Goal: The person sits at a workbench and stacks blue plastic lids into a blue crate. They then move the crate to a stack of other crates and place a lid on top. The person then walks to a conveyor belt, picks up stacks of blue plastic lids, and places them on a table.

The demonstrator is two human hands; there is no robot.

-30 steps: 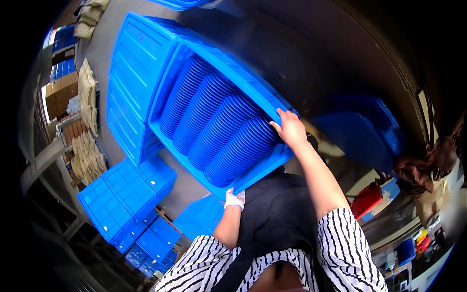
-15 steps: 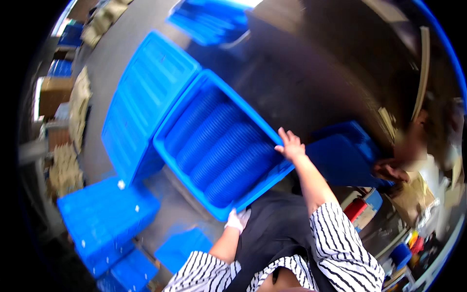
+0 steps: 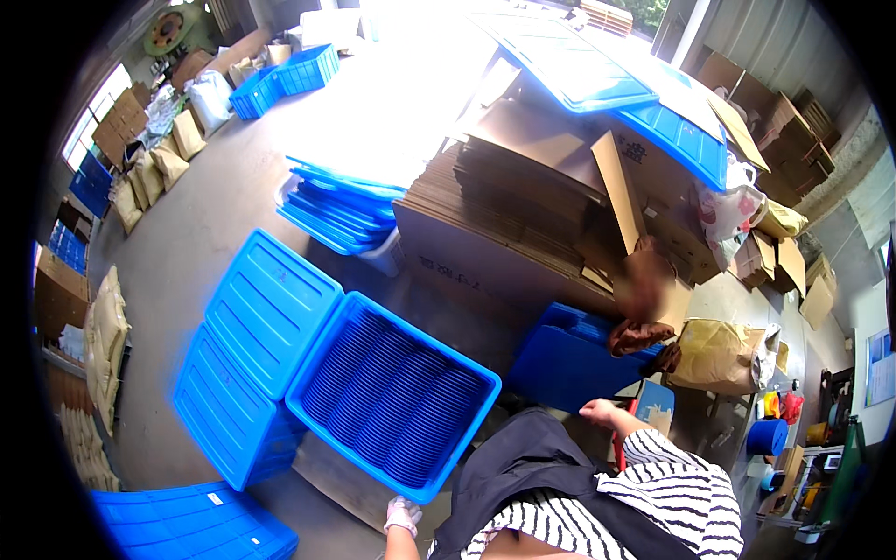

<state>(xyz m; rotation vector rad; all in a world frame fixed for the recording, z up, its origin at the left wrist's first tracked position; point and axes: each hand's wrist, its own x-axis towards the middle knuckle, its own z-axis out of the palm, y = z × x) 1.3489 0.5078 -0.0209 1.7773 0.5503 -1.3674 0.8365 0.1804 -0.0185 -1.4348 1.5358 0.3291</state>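
A blue rectangular bin (image 3: 392, 401) stands uncovered in front of me, packed with rows of thin blue round-edged pieces (image 3: 383, 387) set on edge. By its near corner is my left hand (image 3: 403, 515) in a whitish glove, fingers apart and around nothing. Whether it touches the rim I cannot tell. My right hand (image 3: 600, 411), bare, is off the bin, at my right side near a red-and-blue object (image 3: 653, 406); its fingers are curled in with nothing seen in them. Against the bin's left side stand blue lidded bins (image 3: 271, 313).
Flat cardboard (image 3: 504, 205) is stacked beyond the bin. Blue lids (image 3: 341, 210) lie in a pale container at the back. To the right are a dark blue bin (image 3: 560, 359) and a co-worker's brown sleeve (image 3: 639, 338). Another blue bin (image 3: 196, 523) stands near left.
My right hand has let go of the bin's right rim and moved to my right side. The left hand has come off the near corner. My view has swung up, showing more of the room.
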